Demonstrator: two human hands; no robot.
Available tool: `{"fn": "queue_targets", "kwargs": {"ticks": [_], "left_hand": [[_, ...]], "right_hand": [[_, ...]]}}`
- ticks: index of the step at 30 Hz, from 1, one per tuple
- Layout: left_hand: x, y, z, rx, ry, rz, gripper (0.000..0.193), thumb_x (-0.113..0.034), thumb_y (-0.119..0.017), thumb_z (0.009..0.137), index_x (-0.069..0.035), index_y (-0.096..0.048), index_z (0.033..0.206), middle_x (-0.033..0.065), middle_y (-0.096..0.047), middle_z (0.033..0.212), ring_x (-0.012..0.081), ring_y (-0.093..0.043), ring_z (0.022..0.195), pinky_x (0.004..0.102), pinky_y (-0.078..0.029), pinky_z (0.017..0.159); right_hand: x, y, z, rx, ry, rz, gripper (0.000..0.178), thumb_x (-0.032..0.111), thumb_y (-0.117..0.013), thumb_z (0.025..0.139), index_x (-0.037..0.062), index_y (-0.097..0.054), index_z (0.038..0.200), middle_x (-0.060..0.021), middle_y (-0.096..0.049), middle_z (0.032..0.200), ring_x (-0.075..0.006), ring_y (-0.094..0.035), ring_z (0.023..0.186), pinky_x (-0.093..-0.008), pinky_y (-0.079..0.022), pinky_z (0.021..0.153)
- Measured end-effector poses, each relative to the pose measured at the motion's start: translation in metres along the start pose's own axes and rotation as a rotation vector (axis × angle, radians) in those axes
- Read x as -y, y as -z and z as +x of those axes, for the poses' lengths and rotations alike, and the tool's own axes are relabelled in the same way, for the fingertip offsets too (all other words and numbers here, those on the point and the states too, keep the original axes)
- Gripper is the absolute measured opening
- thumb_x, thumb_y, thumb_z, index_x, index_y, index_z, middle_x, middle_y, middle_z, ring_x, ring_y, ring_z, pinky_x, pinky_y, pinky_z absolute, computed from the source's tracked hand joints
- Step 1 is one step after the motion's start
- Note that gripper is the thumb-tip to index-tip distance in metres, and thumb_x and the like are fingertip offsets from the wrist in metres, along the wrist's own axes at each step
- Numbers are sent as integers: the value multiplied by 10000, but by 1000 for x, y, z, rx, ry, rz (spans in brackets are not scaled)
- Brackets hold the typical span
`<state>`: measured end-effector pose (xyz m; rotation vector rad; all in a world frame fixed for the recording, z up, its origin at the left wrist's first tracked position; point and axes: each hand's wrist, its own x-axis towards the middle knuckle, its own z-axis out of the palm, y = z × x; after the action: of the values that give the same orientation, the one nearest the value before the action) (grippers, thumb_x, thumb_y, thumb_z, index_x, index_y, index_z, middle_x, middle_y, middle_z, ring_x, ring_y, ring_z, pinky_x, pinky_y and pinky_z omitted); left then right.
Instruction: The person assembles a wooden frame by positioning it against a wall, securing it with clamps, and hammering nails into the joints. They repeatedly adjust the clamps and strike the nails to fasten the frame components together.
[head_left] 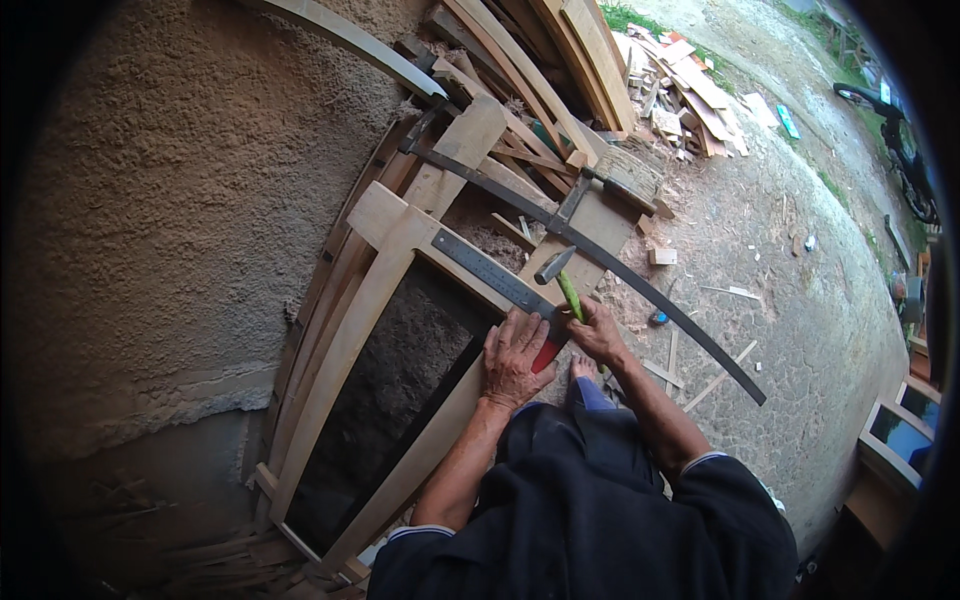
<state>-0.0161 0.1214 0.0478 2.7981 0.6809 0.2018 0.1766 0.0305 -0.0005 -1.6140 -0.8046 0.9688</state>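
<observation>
A wooden frame lies on supports in front of me, a dark opening inside it. Along its top rail rests a try square with a steel blade and a red handle. My left hand lies on the rail's near corner, fingers stretched out, thumb beside the red handle. My right hand is closed around the green handle of a hammer, its metal head pointing away from me. That hand is next to the square; whether it also touches the square is hidden.
A long dark bar clamp crosses beyond the frame and sticks out to the right. Planks and scrap wood are piled at the back. A rough wall rises on the left. Sticks and offcuts litter the ground.
</observation>
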Motion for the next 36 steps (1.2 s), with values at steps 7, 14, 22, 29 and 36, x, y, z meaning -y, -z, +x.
{"fn": "queue_targets", "kwargs": {"ticks": [7, 14, 22, 29, 36], "left_hand": [[0, -2, 0, -2, -2, 12, 767, -488, -732, 766, -196, -553, 1452, 0, -440, 1576, 323, -314, 1474, 569, -250, 1170], [4, 7, 4, 45, 5, -59, 748, -471, -752, 745, -191, -585, 1418, 29, -490, 1539, 317, -346, 1459, 542, -249, 1170], [2, 13, 9, 19, -19, -56, 712, -492, -722, 768, -162, -597, 1386, 78, -534, 1477, 322, -384, 1442, 537, -291, 1153], [8, 8, 6, 3, -41, -96, 758, -498, -725, 763, -191, -549, 1434, 78, -487, 1531, 336, -356, 1466, 568, -296, 1154], [11, 1, 2, -40, -51, -111, 769, -512, -725, 748, -169, -563, 1417, 75, -492, 1528, 342, -361, 1466, 601, -314, 1145]], "right_hand": [[2, 5, 5, 40, 1, -19, 255, 104, -602, 832, 44, -656, 1074, -157, -662, 926, -283, -650, 877, -384, -514, 804], [38, 22, 18, 83, -76, -214, 316, 214, -667, 888, 19, -650, 1136, -171, -676, 923, -296, -664, 866, -402, -517, 787], [97, -9, 97, 215, -247, 519, 580, 275, -505, 1058, 213, -301, 1598, 3, -556, 808, -58, -481, 560, -215, -401, 432], [105, -35, 171, 53, -74, 295, 534, 251, -490, 1055, 190, -367, 1571, 4, -543, 738, -75, -453, 490, -260, -367, 406], [105, -44, 187, 222, -19, -252, 522, 213, -501, 1017, 188, -442, 1536, -46, -598, 779, -139, -539, 619, -315, -460, 586]]}}
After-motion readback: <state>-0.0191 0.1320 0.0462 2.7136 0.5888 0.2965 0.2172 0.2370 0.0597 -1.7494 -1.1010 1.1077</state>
